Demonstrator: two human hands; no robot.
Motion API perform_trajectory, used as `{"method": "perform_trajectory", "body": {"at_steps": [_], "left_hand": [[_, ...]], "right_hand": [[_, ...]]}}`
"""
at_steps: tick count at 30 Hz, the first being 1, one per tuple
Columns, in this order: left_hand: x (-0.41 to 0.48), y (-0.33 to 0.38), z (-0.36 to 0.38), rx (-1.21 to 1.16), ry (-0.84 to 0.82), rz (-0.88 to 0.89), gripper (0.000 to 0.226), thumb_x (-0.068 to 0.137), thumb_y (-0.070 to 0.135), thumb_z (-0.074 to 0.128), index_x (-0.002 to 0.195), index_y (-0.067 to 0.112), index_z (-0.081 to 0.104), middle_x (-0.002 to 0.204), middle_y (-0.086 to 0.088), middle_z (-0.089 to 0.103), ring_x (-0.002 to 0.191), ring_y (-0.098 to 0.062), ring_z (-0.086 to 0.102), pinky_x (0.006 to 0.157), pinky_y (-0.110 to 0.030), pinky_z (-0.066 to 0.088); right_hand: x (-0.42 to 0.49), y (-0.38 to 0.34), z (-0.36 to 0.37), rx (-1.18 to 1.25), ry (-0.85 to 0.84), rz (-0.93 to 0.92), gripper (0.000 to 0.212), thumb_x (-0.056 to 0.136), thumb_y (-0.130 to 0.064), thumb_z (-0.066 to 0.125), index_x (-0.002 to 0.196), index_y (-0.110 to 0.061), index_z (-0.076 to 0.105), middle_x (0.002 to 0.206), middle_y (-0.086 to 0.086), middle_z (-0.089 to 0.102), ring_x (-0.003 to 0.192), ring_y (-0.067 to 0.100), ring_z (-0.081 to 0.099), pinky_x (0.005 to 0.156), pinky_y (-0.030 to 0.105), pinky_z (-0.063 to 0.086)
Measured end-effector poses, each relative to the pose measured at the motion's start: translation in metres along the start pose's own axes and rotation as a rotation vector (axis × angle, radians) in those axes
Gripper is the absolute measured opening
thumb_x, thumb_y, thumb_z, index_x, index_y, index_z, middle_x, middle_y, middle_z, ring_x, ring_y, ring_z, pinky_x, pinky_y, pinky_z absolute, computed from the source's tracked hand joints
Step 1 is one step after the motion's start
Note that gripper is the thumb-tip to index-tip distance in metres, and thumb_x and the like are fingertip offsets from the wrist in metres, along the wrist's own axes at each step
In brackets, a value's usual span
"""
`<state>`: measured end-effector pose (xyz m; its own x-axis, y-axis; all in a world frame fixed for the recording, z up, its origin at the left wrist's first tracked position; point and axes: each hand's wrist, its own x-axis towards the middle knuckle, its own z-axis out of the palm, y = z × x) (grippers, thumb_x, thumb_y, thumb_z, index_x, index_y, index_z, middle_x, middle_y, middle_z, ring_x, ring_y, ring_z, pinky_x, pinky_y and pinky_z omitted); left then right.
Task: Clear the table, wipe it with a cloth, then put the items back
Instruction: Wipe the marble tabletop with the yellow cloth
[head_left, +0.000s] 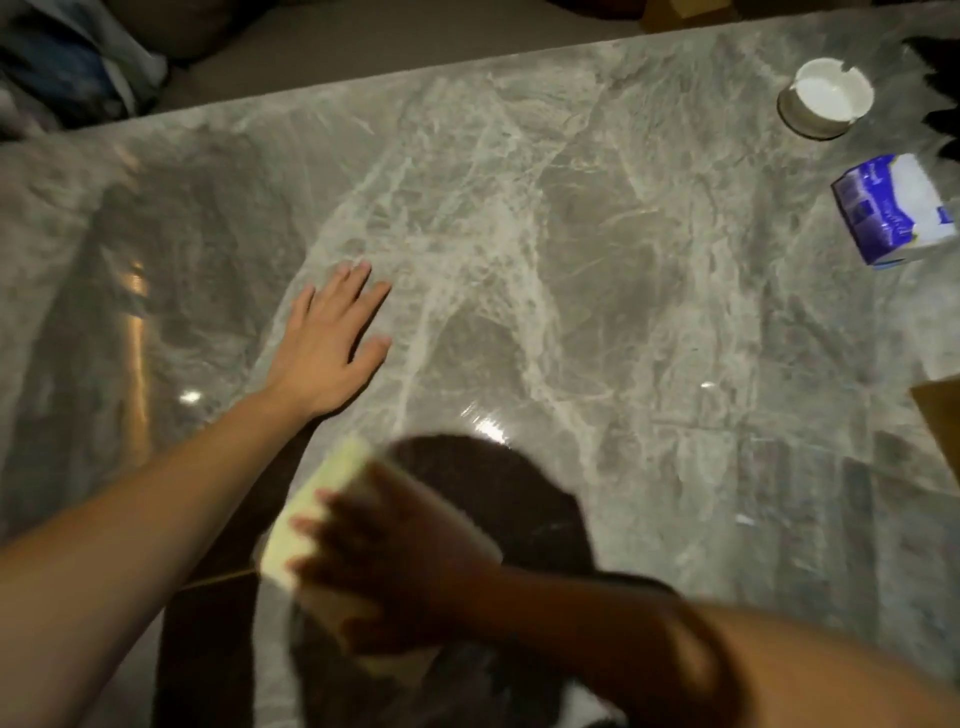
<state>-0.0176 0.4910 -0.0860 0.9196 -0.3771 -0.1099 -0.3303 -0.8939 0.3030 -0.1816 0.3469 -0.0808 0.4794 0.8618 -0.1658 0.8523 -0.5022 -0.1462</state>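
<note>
Wiping is in hand, I'd say: the blurred right hand (395, 561) grips the pale yellow cloth (311, 509) at the table's (571, 260) near edge, the left hand (332, 338) lies flat and open beyond it, and the next sweep must reach toward the far-right ashtray (826, 96) and tissue pack (893, 208).

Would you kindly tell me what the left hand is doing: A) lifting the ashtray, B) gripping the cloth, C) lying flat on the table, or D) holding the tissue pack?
C: the left hand lies with straight fingers on the table, away from the tissue pack and ashtray; the right hand holds the cloth.
</note>
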Motion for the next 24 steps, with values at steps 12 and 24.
{"method": "perform_trajectory", "body": {"at_steps": [12,24], "left_hand": [[0.017,0.018,0.003,0.097,0.015,-0.017,0.070,0.083,0.052,0.030,0.145,0.020,0.029,0.158,-0.006,0.017,0.146,-0.026,0.011,0.112,-0.055,0.007],[0.094,0.138,0.032,0.093,-0.076,0.239,0.060,0.088,0.045,0.032,0.146,0.026,0.027,0.159,-0.004,0.015,0.147,-0.024,0.008,0.114,-0.057,0.005]], "right_hand": [[-0.008,-0.002,0.006,0.053,0.074,0.165,0.073,0.084,-0.066,0.043,0.149,-0.035,0.028,0.160,-0.004,0.020,0.148,0.020,0.015,0.115,0.052,0.009],[-0.204,0.197,0.015,0.045,0.176,0.679,0.069,0.082,-0.057,0.042,0.146,-0.031,0.035,0.157,0.003,0.030,0.144,0.028,0.029,0.112,0.059,0.023]]}}
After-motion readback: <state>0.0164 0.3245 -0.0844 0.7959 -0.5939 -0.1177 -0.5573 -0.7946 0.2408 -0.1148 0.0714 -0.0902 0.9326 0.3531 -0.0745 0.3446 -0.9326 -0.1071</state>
